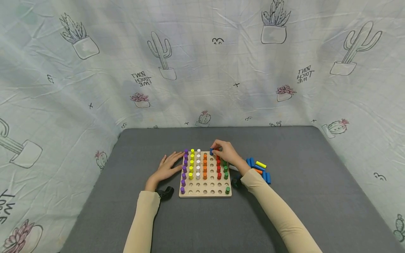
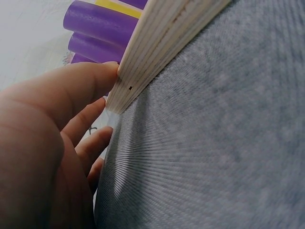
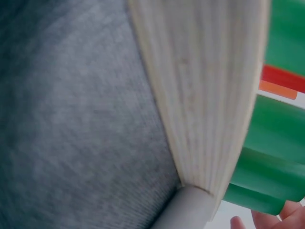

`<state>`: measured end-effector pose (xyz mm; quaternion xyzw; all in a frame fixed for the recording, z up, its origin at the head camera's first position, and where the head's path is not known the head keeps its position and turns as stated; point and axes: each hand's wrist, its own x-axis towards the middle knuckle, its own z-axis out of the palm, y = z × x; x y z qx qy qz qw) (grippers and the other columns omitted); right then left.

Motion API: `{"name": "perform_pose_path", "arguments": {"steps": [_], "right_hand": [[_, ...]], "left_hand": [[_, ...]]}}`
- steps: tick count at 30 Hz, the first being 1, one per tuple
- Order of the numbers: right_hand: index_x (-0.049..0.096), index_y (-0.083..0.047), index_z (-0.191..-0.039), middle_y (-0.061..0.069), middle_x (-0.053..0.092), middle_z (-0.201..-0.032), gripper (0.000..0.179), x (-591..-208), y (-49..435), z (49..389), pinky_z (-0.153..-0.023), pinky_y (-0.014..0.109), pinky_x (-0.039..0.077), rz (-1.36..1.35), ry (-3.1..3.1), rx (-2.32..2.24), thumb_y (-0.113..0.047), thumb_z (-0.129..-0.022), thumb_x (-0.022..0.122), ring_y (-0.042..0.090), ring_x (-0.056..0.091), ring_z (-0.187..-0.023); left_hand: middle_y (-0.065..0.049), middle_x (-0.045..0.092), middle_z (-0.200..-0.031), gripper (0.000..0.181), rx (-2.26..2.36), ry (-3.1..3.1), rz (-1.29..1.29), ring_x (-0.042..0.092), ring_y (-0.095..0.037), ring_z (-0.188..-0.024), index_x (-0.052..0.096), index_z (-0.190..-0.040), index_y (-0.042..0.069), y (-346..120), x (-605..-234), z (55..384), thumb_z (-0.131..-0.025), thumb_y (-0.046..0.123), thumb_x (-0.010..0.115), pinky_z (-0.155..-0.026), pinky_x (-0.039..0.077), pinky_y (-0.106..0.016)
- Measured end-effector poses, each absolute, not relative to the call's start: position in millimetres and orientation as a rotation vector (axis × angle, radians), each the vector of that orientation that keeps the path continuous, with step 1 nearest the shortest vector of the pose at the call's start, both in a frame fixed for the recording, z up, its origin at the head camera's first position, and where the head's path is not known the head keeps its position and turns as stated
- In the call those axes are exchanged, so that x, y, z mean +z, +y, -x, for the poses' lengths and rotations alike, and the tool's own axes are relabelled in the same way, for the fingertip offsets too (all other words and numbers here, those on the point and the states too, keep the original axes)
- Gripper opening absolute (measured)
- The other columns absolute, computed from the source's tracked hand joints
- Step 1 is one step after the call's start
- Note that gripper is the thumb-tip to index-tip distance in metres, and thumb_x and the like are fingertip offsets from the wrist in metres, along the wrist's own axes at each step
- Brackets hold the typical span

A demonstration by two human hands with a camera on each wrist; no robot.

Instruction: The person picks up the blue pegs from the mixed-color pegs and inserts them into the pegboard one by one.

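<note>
A wooden pegboard (image 1: 197,194) lies on the grey table, with purple pegs (image 1: 184,169), yellow, white, orange, red and green ones upright in columns. At the far end of the column between orange and red, my right hand (image 1: 228,153) pinches a blue peg (image 1: 211,151) between thumb and fingers. Other holes in that column show bare. My left hand (image 1: 166,169) rests along the board's left side, fingers extended. In the left wrist view, its thumb (image 2: 90,78) touches the board's edge near the purple pegs. Green pegs (image 3: 279,129) and the right fingertips show in the right wrist view.
Right of the board lies a loose pile of blue pegs (image 1: 268,177), with a yellow peg (image 1: 261,164) and an orange one. A white peg (image 3: 183,212) lies against the board's right edge. A patterned cloth (image 1: 202,70) hangs behind the table.
</note>
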<state>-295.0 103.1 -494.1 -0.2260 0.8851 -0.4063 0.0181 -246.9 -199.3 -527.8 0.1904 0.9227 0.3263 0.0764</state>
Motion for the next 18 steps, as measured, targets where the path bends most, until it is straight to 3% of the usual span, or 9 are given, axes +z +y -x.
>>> {"name": "perform_pose_path", "arguments": {"steps": [18], "right_hand": [[0.066,-0.008,-0.095,0.007,0.067,-0.097,0.008,-487.0,106.8,289.2,-0.067,0.03,0.051,0.735,2.724,-1.257,-0.011,-0.089,0.063,0.018,0.06,-0.08]], "left_hand": [[-0.005,0.027,-0.152,0.061,0.985,2.773,-0.59,0.012,-0.027,-0.143,0.031,-0.146,0.025,-200.3,-529.9,245.7,-0.092,0.045,0.05,-0.112,-0.007,-0.053]]}}
